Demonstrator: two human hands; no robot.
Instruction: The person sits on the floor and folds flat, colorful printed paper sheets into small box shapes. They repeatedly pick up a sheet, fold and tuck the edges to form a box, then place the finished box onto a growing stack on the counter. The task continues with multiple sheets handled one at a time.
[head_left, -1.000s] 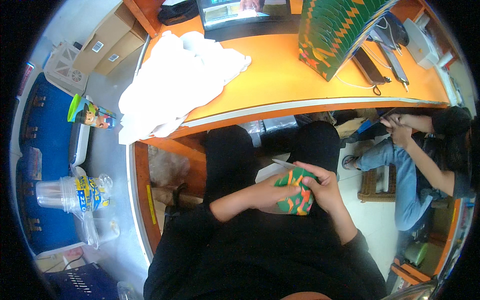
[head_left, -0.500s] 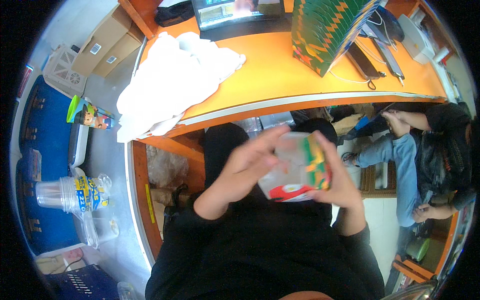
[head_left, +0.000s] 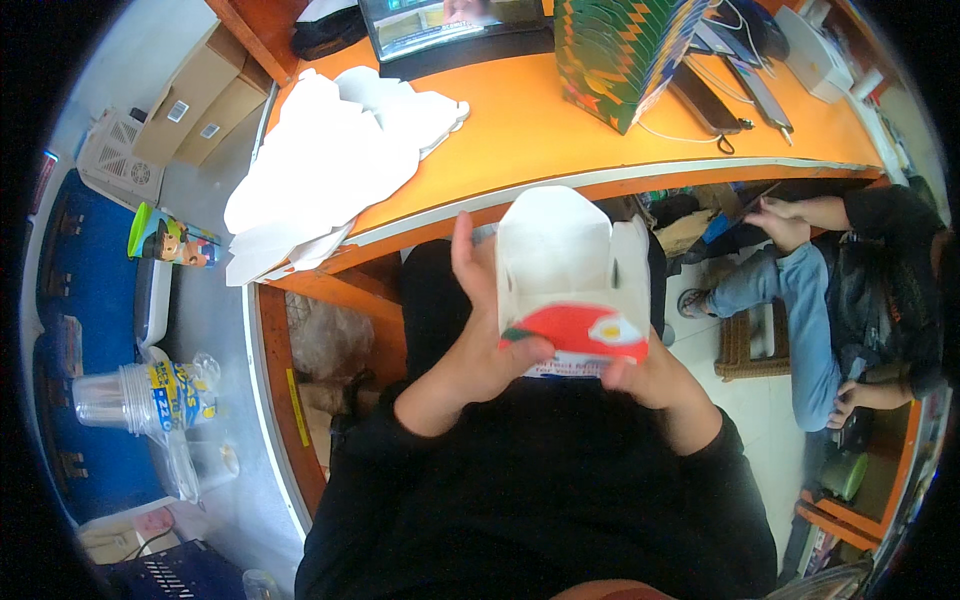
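Note:
Over my lap, in front of the desk, I hold a paper food box (head_left: 555, 250) between both hands. Its top is open toward me, showing the white inside and a raised rounded flap at the far side. The near flap is red and green with an egg picture. My left hand (head_left: 465, 355) grips the left side, thumb on the near flap and a finger sticking up past the edge. Gripping the lower right corner is my right hand (head_left: 660, 380), its thumb in front and its other fingers mostly hidden behind the box.
White flat card blanks (head_left: 320, 150) overhang the desk's (head_left: 480, 130) left front edge. Green printed cartons (head_left: 610, 60) stand nested at the right, near phones and cables (head_left: 715, 100). Stacked plastic cups (head_left: 120, 397) lie at left. Another person's leg (head_left: 800, 330) and hands are at right.
The box has turned from showing its printed side to its open top facing me, flaps spread. Both hands have shifted their grip around it. The view has moved slightly.

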